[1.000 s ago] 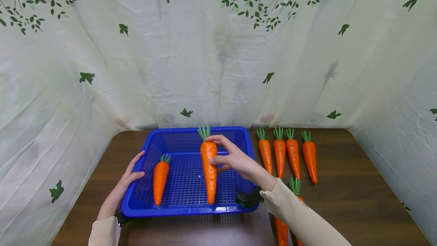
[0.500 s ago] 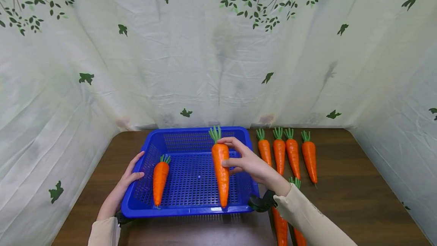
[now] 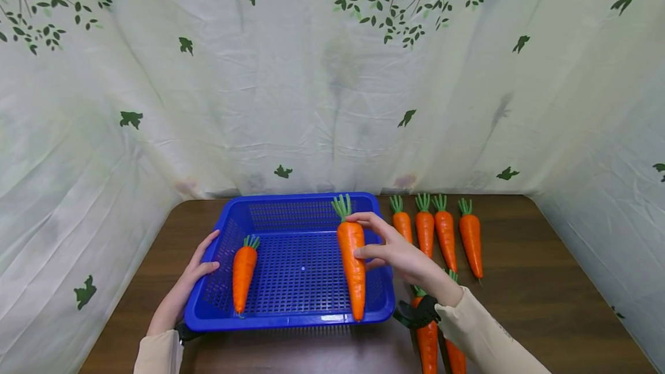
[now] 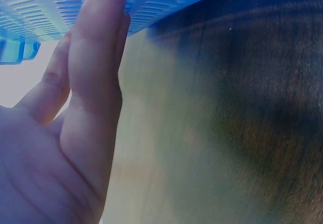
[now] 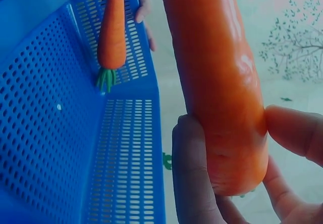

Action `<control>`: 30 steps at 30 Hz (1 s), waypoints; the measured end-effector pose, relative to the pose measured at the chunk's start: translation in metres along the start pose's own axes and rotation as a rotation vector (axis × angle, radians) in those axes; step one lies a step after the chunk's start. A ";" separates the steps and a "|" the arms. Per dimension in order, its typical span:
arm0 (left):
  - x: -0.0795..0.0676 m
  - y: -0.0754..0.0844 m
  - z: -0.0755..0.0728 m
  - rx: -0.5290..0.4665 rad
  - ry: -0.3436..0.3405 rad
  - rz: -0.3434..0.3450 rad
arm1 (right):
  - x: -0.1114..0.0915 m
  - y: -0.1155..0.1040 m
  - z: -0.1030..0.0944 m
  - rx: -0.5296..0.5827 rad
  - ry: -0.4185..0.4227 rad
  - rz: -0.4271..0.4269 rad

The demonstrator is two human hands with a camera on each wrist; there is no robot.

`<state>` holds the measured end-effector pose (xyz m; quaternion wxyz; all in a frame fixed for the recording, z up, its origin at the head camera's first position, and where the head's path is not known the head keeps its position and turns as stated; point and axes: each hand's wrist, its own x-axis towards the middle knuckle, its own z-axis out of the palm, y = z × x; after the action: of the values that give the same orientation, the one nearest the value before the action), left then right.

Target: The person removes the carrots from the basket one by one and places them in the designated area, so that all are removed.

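Note:
My right hand (image 3: 397,253) holds an orange carrot (image 3: 351,264) with green tops, thumb on its near face and fingertips by the crown. In the head view this carrot overlaps the right part of a blue perforated plastic basket (image 3: 280,324). The right wrist view shows the carrot (image 5: 214,72) filling much of the frame, pinched near its thick end. Another carrot (image 3: 244,276) lies at the left inside the basket. Against the basket's left side rests my left hand (image 3: 192,276), its fingers fairly straight; in the left wrist view the fingers (image 4: 93,72) reach up to the outer wall.
Several carrots (image 3: 470,244) lie in a row right of the basket, tops pointing away. Nearer, more carrots (image 3: 427,333) lie partly hidden under the right forearm. A brown wooden table (image 3: 540,281) carries everything. Behind it hangs a leaf-printed cloth (image 3: 332,103).
My right hand has moved steadily to the right with the carrot, from the basket's middle to its right part. The left hand, the basket and the other carrots have stayed in place.

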<state>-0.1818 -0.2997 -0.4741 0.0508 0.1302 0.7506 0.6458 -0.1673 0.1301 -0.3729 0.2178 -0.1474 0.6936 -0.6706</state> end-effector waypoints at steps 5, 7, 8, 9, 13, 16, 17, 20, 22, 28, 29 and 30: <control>0.000 0.000 0.000 -0.005 0.001 0.000 | -0.006 0.000 -0.005 0.011 -0.002 -0.013; 0.000 0.000 0.000 -0.010 -0.001 -0.001 | -0.009 -0.001 -0.008 0.014 -0.006 -0.022; 0.000 0.001 0.000 -0.011 -0.002 -0.002 | -0.011 -0.001 -0.010 0.017 -0.006 -0.021; 0.000 0.001 0.000 -0.014 -0.004 -0.004 | -0.013 -0.001 -0.011 0.020 -0.007 -0.021; 0.000 0.001 0.000 -0.018 -0.007 0.012 | -0.022 0.000 -0.019 0.010 0.012 -0.012; 0.000 0.001 0.000 -0.013 -0.005 0.036 | -0.029 0.002 -0.024 -0.007 0.027 -0.007; 0.000 0.001 0.000 -0.013 -0.005 0.043 | -0.032 0.002 -0.026 -0.013 0.031 -0.007; 0.000 0.000 0.000 -0.011 -0.003 0.056 | -0.039 0.004 -0.031 -0.017 0.040 0.002; 0.000 0.000 0.000 -0.013 -0.005 0.058 | -0.044 0.005 -0.035 -0.016 0.046 0.009; -0.001 0.000 0.000 -0.019 -0.007 0.044 | -0.057 0.009 -0.044 -0.018 0.072 0.020; -0.001 -0.001 0.000 -0.019 -0.007 0.041 | -0.059 0.010 -0.045 -0.016 0.079 0.027; -0.001 -0.001 0.000 -0.018 -0.006 0.040 | -0.062 0.010 -0.047 -0.020 0.086 0.033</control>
<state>-0.1812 -0.3001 -0.4749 0.0413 0.1465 0.7420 0.6529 -0.1366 0.2016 -0.3766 0.1972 -0.1094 0.7115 -0.6656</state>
